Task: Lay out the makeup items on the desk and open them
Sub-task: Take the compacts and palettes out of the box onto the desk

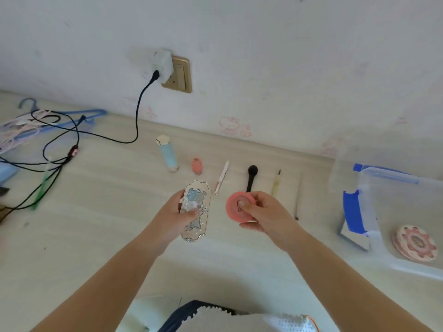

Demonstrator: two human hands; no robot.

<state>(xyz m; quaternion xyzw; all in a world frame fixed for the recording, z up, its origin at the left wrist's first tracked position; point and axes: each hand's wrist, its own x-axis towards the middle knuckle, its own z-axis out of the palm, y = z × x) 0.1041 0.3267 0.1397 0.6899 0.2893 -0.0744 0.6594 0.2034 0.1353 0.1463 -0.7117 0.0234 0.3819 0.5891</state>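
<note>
Silvery embossed metal or plastic covered the long palette (196, 209), which the left hand (176, 215) held above the pale tabletop (100, 212), fingers curled along its left edge and thumb pressed across the raised blue figure on its lid. The right hand (262, 215) pinched a round coral compact (236, 207), thumb on the lid and fingers curled behind it; both items were clear of the surface and close together, not touching. Both looked light, rigid and hard-shelled, and the palette's ornate relief probably gave the thumb purchase, while the compact's smooth lid seemed likelier to slip. Pressed powder inside such cases would crack if dropped, so each wanted setting down flat before opening. The compact would best be held by its rim with a nail worked into the seam; the palette by its long edges, lifting the side opposite the hinge, though neither hinge nor catch could be made out. Beyond the hands a row lay near the wall: a pale blue tube (167, 153), a small coral bottle (197, 166), a white pen (221, 177), a black brush (251, 177) and a yellowish pencil (276, 183). To the right a clear plastic box (405, 188) held a pink scalloped compact (414, 243).
</note>
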